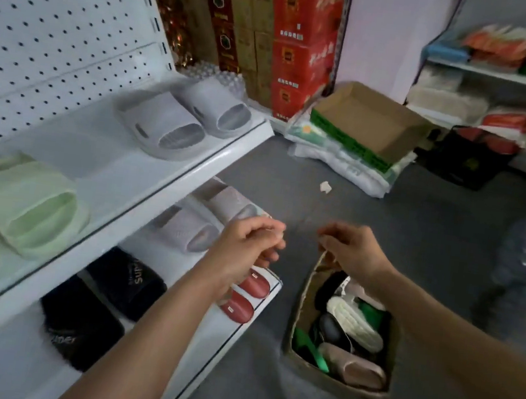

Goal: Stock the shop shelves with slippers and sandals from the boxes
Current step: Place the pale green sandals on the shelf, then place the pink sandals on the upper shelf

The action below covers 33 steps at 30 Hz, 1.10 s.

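Grey flooring (385,221) fills the middle of a small shop, with white shelves (144,181) backed by pegboard along the left side. On the upper shelf a pair of pale green slippers (22,206) sits at the far left, and a pair of grey slippers (179,116) lies further along toward the shelf's end. One tier down, a pair of pale pink slippers (199,221) rests near the edge. On the lowest tier a pair of black fuzzy slippers (100,298) lies beside a pair of small red shoes (246,296), which sit at the front corner.

Over that corner the left hand (246,247) hangs in the air, fingers curled in with the tips pressed together; motion blur hides whether they pinch anything. Just to its right the right hand (351,250) pinches the raised flap of a cardboard box (305,304) standing on the floor. Inside the box lies a jumble of slippers and sandals (351,336): white, black, green and dusty pink ones.

Behind, stacked red cartons (301,38) stand against the wall, and an empty open carton (367,122) rests on white sacks. At the far right another shelf unit (502,76) holds packaged goods.
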Each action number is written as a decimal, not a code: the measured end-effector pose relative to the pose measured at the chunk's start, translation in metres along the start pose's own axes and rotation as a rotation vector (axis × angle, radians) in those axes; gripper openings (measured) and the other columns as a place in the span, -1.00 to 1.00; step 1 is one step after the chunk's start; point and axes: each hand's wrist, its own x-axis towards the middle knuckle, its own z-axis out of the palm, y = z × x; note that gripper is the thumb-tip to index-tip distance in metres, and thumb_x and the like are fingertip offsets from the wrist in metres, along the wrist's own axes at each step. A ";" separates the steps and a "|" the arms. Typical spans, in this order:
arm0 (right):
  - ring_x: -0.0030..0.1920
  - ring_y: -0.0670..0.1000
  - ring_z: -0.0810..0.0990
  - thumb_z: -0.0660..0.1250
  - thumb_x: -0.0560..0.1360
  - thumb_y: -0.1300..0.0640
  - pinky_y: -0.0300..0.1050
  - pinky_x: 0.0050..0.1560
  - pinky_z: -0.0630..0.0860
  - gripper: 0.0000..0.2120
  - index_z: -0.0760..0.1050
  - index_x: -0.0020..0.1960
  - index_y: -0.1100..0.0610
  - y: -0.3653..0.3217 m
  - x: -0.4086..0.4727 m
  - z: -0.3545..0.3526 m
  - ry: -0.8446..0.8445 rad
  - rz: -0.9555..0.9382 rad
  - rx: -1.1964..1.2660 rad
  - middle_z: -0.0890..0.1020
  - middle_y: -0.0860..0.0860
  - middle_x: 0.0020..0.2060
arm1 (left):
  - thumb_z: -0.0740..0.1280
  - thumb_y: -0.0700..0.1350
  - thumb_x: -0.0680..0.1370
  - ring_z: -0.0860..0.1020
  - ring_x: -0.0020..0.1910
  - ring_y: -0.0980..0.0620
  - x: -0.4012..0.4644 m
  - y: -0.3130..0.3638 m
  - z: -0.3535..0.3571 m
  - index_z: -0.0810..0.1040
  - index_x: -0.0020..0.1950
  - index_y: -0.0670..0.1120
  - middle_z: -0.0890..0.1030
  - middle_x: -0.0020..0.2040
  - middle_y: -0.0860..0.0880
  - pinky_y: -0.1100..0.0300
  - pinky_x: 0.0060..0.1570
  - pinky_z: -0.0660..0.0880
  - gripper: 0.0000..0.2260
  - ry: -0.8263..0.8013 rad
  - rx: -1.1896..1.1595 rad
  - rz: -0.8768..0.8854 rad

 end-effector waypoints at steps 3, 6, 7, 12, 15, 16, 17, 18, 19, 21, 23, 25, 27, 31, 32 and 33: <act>-0.62 -0.20 0.42 0.20 0.53 0.45 -0.37 -0.58 0.36 -0.85 0.55 -0.04 0.35 0.052 0.010 -0.050 0.061 0.152 0.076 0.51 0.14 -0.40 | 0.30 -0.18 0.61 0.60 -0.22 0.04 0.034 -0.019 0.067 0.63 0.05 -0.04 0.67 -0.15 -0.03 0.14 -0.18 0.54 -0.87 -0.090 -0.035 -0.112; -0.59 -0.16 0.47 0.22 0.50 0.46 -0.35 -0.58 0.36 -0.77 0.55 -0.19 0.23 0.108 0.025 -0.096 0.094 0.269 0.083 0.54 0.13 -0.41 | 0.29 -0.18 0.61 0.59 -0.21 0.05 0.069 -0.043 0.123 0.62 0.04 -0.06 0.67 -0.13 -0.06 0.19 -0.17 0.55 -0.88 -0.119 -0.070 -0.239; -0.57 -0.11 0.48 0.24 0.49 0.45 -0.34 -0.58 0.36 -0.76 0.56 -0.24 0.20 0.128 0.032 -0.109 0.112 0.299 0.074 0.55 0.12 -0.41 | 0.30 -0.18 0.61 0.60 -0.20 0.04 0.081 -0.053 0.139 0.62 0.04 -0.04 0.67 -0.12 -0.06 0.18 -0.16 0.55 -0.88 -0.115 -0.080 -0.280; -0.45 0.07 0.44 0.27 0.53 0.30 -0.25 -0.53 0.30 -0.85 0.57 -0.16 0.31 0.229 0.064 -0.159 0.150 0.498 0.089 0.53 0.18 -0.37 | 0.28 -0.15 0.62 0.61 -0.21 0.03 0.137 -0.114 0.204 0.59 0.07 -0.05 0.68 -0.16 -0.02 0.16 -0.15 0.55 -0.88 -0.065 -0.140 -0.454; -0.43 0.08 0.46 0.23 0.56 0.31 -0.21 -0.47 0.31 -0.83 0.56 -0.13 0.31 0.289 0.075 -0.172 0.135 0.600 0.074 0.54 0.17 -0.38 | 0.25 -0.17 0.63 0.58 -0.25 0.04 0.162 -0.153 0.237 0.57 0.06 -0.05 0.66 -0.20 -0.01 0.19 -0.18 0.52 -0.88 -0.048 -0.152 -0.539; -0.43 0.09 0.47 0.22 0.56 0.34 -0.21 -0.46 0.31 -0.83 0.57 -0.12 0.29 0.309 0.078 -0.173 0.124 0.633 0.064 0.55 0.17 -0.38 | 0.25 -0.17 0.63 0.58 -0.25 0.03 0.170 -0.166 0.246 0.56 0.04 -0.03 0.65 -0.20 -0.03 0.19 -0.18 0.50 -0.89 -0.047 -0.153 -0.563; -0.44 0.10 0.48 0.20 0.55 0.36 -0.20 -0.45 0.31 -0.81 0.57 -0.13 0.26 0.327 0.081 -0.173 0.111 0.662 0.055 0.55 0.17 -0.37 | 0.25 -0.17 0.63 0.57 -0.24 0.02 0.178 -0.181 0.254 0.56 0.02 -0.03 0.64 -0.18 -0.04 0.19 -0.18 0.50 -0.89 -0.046 -0.151 -0.585; -0.44 0.09 0.48 0.20 0.55 0.36 -0.20 -0.45 0.30 -0.79 0.57 -0.15 0.23 0.348 0.084 -0.172 0.095 0.690 0.044 0.55 0.18 -0.37 | 0.25 -0.17 0.63 0.57 -0.24 0.02 0.186 -0.197 0.262 0.56 0.01 -0.02 0.64 -0.17 -0.05 0.18 -0.17 0.49 -0.89 -0.045 -0.148 -0.608; -0.45 0.08 0.49 0.19 0.55 0.36 -0.21 -0.46 0.31 -0.77 0.56 -0.18 0.20 0.367 0.086 -0.169 0.071 0.712 0.019 0.55 0.17 -0.38 | 0.25 -0.17 0.63 0.57 -0.25 0.02 0.194 -0.215 0.269 0.56 0.02 -0.03 0.64 -0.17 -0.06 0.18 -0.17 0.49 -0.89 -0.045 -0.145 -0.632; -0.48 0.02 0.53 0.18 0.56 0.35 -0.23 -0.50 0.37 -0.77 0.56 -0.17 0.19 0.405 0.087 -0.160 0.018 0.746 -0.064 0.56 0.12 -0.39 | 0.25 -0.17 0.63 0.56 -0.29 0.04 0.208 -0.250 0.282 0.56 0.04 -0.05 0.63 -0.18 -0.06 0.20 -0.20 0.49 -0.89 -0.051 -0.135 -0.681; -0.47 -0.07 0.55 0.19 0.56 0.36 -0.27 -0.48 0.45 -0.84 0.52 -0.08 0.21 0.443 0.089 -0.148 -0.067 0.761 -0.105 0.56 0.09 -0.35 | 0.24 -0.18 0.63 0.56 -0.30 0.05 0.225 -0.290 0.294 0.55 0.07 -0.07 0.63 -0.17 -0.06 0.21 -0.22 0.49 -0.89 -0.065 -0.108 -0.719; -0.36 -0.05 0.54 0.25 0.54 0.29 -0.23 -0.30 0.51 -0.87 0.51 0.00 0.11 0.485 0.091 -0.132 -0.167 0.772 -0.209 0.58 0.05 -0.25 | 0.24 -0.18 0.64 0.56 -0.30 0.04 0.238 -0.334 0.308 0.54 0.13 -0.10 0.62 -0.18 -0.06 0.21 -0.22 0.49 -0.87 -0.077 -0.071 -0.768; -0.28 -0.05 0.51 0.25 0.53 0.27 -0.17 -0.17 0.48 -0.85 0.53 0.02 0.09 0.525 0.090 -0.117 -0.209 0.803 -0.279 0.56 0.01 -0.20 | 0.24 -0.17 0.64 0.55 -0.28 0.05 0.250 -0.379 0.322 0.52 0.20 -0.12 0.61 -0.18 -0.05 0.21 -0.21 0.47 -0.84 -0.121 -0.034 -0.819; 0.18 0.08 0.52 0.24 0.53 0.22 -0.14 0.09 0.44 -0.70 0.48 0.26 0.11 0.591 0.096 -0.083 -0.327 0.817 -0.455 0.53 0.08 0.17 | 0.24 -0.18 0.64 0.49 -0.24 0.07 0.266 -0.460 0.345 0.49 0.28 -0.14 0.56 -0.17 -0.03 0.23 -0.20 0.44 -0.78 -0.167 0.002 -0.918; 0.28 0.10 0.45 0.25 0.54 0.18 -0.11 0.19 0.41 -0.65 0.42 0.33 0.09 0.607 0.098 -0.075 -0.390 0.790 -0.543 0.45 0.09 0.28 | 0.25 -0.18 0.63 0.50 -0.21 0.06 0.269 -0.477 0.350 0.48 0.30 -0.16 0.56 -0.13 -0.04 0.23 -0.18 0.45 -0.76 -0.166 0.004 -0.935; 0.35 0.11 0.37 0.26 0.55 0.14 -0.07 0.28 0.37 -0.59 0.35 0.38 0.07 0.623 0.099 -0.068 -0.453 0.751 -0.633 0.38 0.08 0.36 | 0.26 -0.18 0.62 0.51 -0.15 0.03 0.271 -0.495 0.354 0.48 0.32 -0.17 0.58 -0.08 -0.07 0.21 -0.14 0.48 -0.73 -0.165 0.007 -0.951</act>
